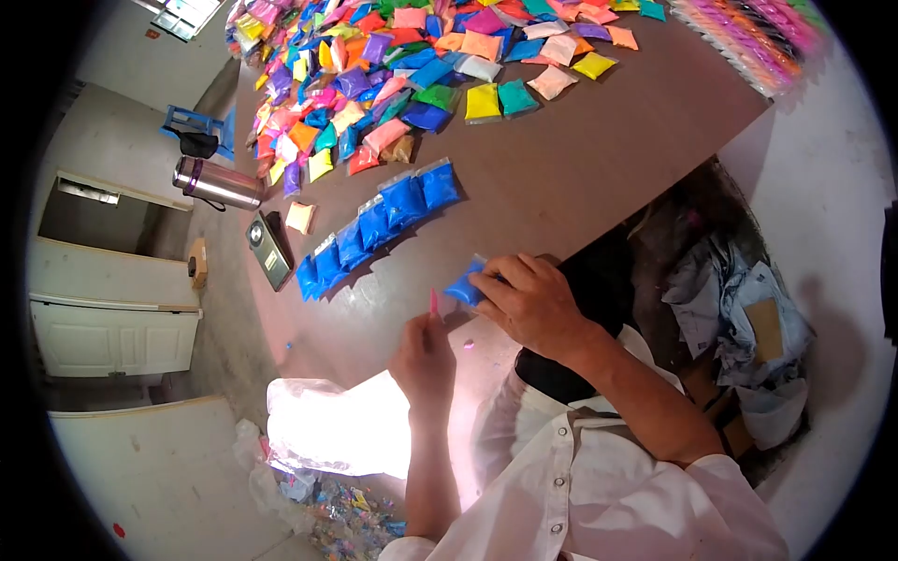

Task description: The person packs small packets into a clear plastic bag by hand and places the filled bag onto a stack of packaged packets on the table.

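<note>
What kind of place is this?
Probably a small packing workshop. A big heap of colourful packets sits on the brown table, with a row of blue packets nearby, and the right hand holds another blue packet.

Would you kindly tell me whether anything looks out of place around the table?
Two things, mildly: a cream packet lies alone beside the dark device, apart from the colourful pile, and a small pink bit lies loose near the left hand.

Bright window [190,13], blown-out glare low, fisheye curvature, black corners
</note>
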`<state>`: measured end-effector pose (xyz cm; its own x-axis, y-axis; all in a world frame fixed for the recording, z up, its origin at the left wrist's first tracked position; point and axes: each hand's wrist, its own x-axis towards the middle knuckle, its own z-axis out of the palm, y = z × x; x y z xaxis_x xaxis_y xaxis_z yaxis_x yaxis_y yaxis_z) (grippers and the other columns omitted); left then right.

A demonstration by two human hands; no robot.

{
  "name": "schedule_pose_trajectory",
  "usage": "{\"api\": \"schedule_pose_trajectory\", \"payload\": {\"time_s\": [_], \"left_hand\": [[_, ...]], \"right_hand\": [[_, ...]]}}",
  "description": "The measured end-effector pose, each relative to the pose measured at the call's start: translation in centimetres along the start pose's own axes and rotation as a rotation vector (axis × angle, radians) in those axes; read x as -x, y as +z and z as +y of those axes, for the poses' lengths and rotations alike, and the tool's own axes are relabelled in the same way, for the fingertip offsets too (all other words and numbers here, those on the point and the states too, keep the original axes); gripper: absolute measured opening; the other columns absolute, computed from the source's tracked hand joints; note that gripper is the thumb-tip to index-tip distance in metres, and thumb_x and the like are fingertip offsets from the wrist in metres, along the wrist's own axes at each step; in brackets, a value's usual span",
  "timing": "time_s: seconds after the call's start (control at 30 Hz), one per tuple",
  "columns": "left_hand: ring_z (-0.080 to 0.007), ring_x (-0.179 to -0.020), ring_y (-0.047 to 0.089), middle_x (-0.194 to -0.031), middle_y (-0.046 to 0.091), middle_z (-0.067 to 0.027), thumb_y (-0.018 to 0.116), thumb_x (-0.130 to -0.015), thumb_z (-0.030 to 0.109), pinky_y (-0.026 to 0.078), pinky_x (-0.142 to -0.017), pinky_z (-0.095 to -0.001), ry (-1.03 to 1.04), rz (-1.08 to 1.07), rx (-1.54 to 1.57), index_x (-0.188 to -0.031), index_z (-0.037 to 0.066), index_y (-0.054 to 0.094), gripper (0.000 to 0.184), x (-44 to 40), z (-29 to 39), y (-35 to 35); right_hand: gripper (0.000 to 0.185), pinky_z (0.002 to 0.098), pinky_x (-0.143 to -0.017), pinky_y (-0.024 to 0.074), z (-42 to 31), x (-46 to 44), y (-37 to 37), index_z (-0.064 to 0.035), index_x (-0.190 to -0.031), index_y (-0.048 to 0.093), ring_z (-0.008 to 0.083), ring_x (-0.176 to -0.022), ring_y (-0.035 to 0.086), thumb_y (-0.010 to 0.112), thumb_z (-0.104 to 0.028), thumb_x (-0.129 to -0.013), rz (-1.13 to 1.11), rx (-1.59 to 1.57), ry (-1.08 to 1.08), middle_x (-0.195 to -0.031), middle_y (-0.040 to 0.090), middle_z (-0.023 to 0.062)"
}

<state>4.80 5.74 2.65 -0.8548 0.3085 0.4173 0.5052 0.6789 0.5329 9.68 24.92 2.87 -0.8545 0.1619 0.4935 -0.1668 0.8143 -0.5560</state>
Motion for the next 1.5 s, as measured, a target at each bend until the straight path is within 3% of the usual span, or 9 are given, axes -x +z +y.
{"api": "schedule_pose_trajectory", "payload": {"time_s": [0.07,0.13,0.2,0.5,0.73,0.93,1.2,1.27,1.5], "left_hand": [[-0.0313,-0.068,0.072,-0.079,0.072,-0.0134,0.074,-0.099,0.012,0.055,-0.061,-0.0419,-0.097,-0.020,0.005,-0.093,0.007,0.070,0.008,-0.3,0.3,-0.6],[-0.0319,-0.067,0.071,-0.079,0.071,-0.0119,0.075,-0.098,0.010,0.054,-0.061,-0.0422,0.054,-0.034,0.029,-0.094,0.007,0.071,0.006,0.4,0.6,-0.1],[-0.0194,-0.060,0.066,-0.078,0.072,-0.0129,0.073,-0.100,0.008,0.051,-0.057,-0.0343,0.138,-0.056,0.039,-0.095,0.002,0.071,0.008,0.3,1.6,0.1],[-0.0152,-0.063,0.064,-0.078,0.072,-0.0108,0.075,-0.099,0.007,0.049,-0.059,-0.0301,-0.055,-0.077,0.155,-0.099,-0.001,0.076,0.008,-1.7,0.2,-2.7],[-0.0163,-0.066,0.065,-0.083,0.073,-0.0121,0.076,-0.097,0.003,0.049,-0.061,-0.0301,0.024,-0.169,0.171,-0.099,-0.002,0.076,0.006,-0.9,1.3,-2.1],[-0.0264,-0.069,0.069,-0.085,0.072,-0.0153,0.076,-0.095,0.002,0.053,-0.063,-0.0361,0.114,-0.218,0.123,-0.098,0.000,0.075,0.003,-1.3,3.0,-1.0],[-0.0249,-0.067,0.069,-0.082,0.072,-0.0117,0.073,-0.096,0.004,0.053,-0.062,-0.0375,0.148,-0.207,-0.075,-0.093,0.003,0.075,0.004,-5.1,1.2,-0.7],[-0.0328,-0.073,0.070,-0.083,0.070,-0.0109,0.071,-0.095,0.009,0.055,-0.064,-0.0429,0.103,-0.171,-0.016,-0.094,0.009,0.075,0.005,-5.4,0.9,-0.3],[-0.0273,-0.065,0.070,-0.081,0.072,-0.0104,0.077,-0.092,0.005,0.053,-0.059,-0.0379,0.261,-0.319,0.013,-0.090,0.004,0.075,0.003,-4.9,4.6,-0.9]], "right_hand": [[0.033,0.0403,-0.087,0.0550,0.0,-0.1,0.3,-0.0106,-0.110,0.077,0.0255,-0.098,0.065,0.086,-0.023,-0.081,0.000,-0.006,-0.001,-0.103,0.066,0.0040],[0.033,0.0399,-0.088,0.0546,0.1,0.1,0.5,-0.0105,-0.110,0.077,0.0257,-0.096,0.065,0.086,-0.024,-0.081,0.020,-0.022,0.011,-0.103,0.067,0.0042],[0.033,0.0397,-0.088,0.0544,0.0,0.1,0.3,-0.0105,-0.110,0.077,0.0258,-0.096,0.065,0.085,-0.024,-0.082,0.025,-0.027,0.009,-0.103,0.067,0.0042],[0.032,0.0408,-0.091,0.0533,-0.9,0.6,-0.7,-0.0060,-0.116,0.076,0.0279,-0.103,0.067,0.079,-0.011,-0.085,0.000,-0.020,-0.001,-0.118,0.068,0.0085],[0.027,0.0413,-0.087,0.0549,-0.1,2.1,0.0,-0.0038,-0.110,0.075,0.0293,-0.095,0.071,0.074,-0.004,-0.083,0.188,-0.160,-0.019,-0.119,0.069,0.0129],[0.022,0.0405,-0.083,0.0567,0.4,2.4,0.1,-0.0045,-0.104,0.078,0.0275,-0.092,0.072,0.078,-0.008,-0.082,0.155,-0.193,-0.022,-0.110,0.071,0.0101],[0.021,0.0405,-0.084,0.0575,0.7,2.2,0.6,-0.0055,-0.100,0.079,0.0278,-0.096,0.073,0.078,-0.008,-0.079,0.168,-0.167,-0.038,-0.107,0.072,0.0087],[0.021,0.0407,-0.084,0.0576,1.0,2.1,0.5,-0.0057,-0.100,0.078,0.0280,-0.096,0.073,0.078,-0.008,-0.079,0.171,-0.163,-0.036,-0.107,0.072,0.0088],[0.023,0.0414,-0.087,0.0571,1.4,2.8,0.6,-0.0062,-0.098,0.077,0.0289,-0.100,0.072,0.079,-0.005,-0.075,0.141,-0.185,-0.047,-0.110,0.071,0.0090]]}}
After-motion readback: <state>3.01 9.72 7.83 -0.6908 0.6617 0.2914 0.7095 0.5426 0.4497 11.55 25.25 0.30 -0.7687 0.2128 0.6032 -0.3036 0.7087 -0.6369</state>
